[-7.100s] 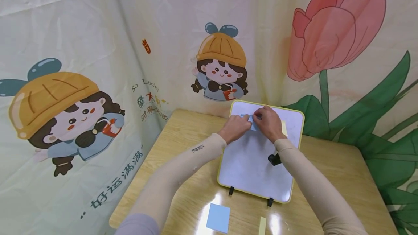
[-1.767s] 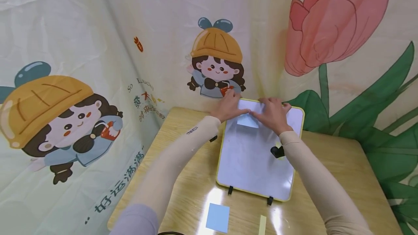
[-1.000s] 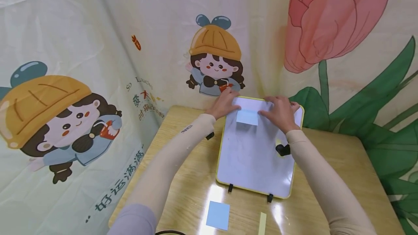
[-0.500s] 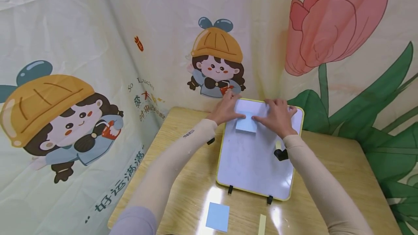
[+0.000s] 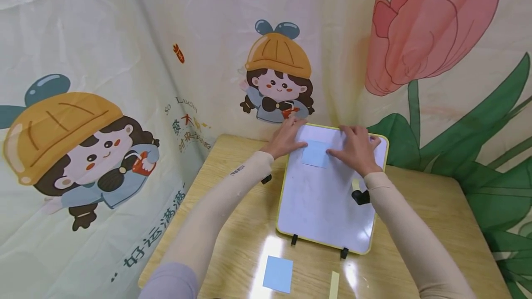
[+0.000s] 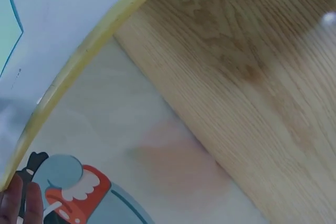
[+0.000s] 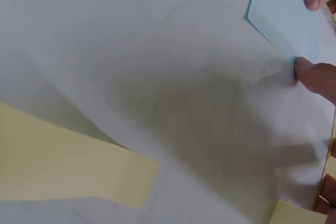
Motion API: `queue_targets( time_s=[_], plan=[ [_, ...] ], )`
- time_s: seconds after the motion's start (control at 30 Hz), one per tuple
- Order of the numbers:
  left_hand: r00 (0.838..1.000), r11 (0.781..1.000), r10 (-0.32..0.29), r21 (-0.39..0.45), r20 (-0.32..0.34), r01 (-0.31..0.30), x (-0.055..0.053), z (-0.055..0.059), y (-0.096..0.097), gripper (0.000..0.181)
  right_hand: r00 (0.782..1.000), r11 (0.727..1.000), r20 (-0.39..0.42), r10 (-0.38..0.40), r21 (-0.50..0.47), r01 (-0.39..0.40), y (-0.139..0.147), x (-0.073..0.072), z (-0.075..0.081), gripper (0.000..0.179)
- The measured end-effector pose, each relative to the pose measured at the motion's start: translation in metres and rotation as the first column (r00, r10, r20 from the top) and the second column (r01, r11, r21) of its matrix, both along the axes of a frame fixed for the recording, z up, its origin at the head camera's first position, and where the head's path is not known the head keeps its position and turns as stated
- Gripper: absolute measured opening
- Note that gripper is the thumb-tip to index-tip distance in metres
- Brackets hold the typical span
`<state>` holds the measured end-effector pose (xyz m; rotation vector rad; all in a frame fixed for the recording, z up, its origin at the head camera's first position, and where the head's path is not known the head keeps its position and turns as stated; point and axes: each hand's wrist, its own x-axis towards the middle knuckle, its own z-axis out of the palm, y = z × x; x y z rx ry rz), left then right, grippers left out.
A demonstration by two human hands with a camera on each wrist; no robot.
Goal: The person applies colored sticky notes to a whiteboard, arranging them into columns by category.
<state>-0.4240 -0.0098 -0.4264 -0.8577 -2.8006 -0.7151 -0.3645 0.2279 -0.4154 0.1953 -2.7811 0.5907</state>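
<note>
The blue note (image 5: 315, 154) lay flat against the upper left part of the whiteboard (image 5: 320, 206), below its yellow-edged top rim. The left hand (image 5: 284, 138) gripped the board at its upper left corner, fingers over the rim and thumb on the front face at the note's upper left edge. The right hand (image 5: 358, 151) gripped the top rim farther right, its fingers hooked over the edge and its thumb touching the note's right side. In the right wrist view, a pale yellow strip (image 7: 73, 163) extended in from the left, and a smaller yellow piece (image 7: 296, 214) showed near the right hand's fingers. Two black clips (image 5: 294, 240) (image 5: 344, 253) were fitted along the board's lower edge. On the wooden table (image 5: 241, 230), in front of the board, lay a second blue sheet (image 5: 278, 274) and a narrow yellow slip (image 5: 334, 285), well apart.
</note>
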Motion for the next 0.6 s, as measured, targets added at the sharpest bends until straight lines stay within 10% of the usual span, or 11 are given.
queue_targets(
  time_s=[0.37, 0.6],
  plan=[
    [0.999, 0.999, 0.016, 0.034, -0.048, -0.015, 0.015, -0.012, -0.005, 0.099, 0.998, 1.0, -0.063, 0.015, 0.018, -0.014, -0.006, 0.009, -0.005, 0.089],
    [0.993, 0.991, 0.114, 0.066, -0.021, -0.112, 0.022, -0.001, 0.007, 0.087, 0.995, 0.998, -0.09, -0.053, 0.014, 0.055, -0.01, 0.012, 0.001, 0.077]
  ],
)
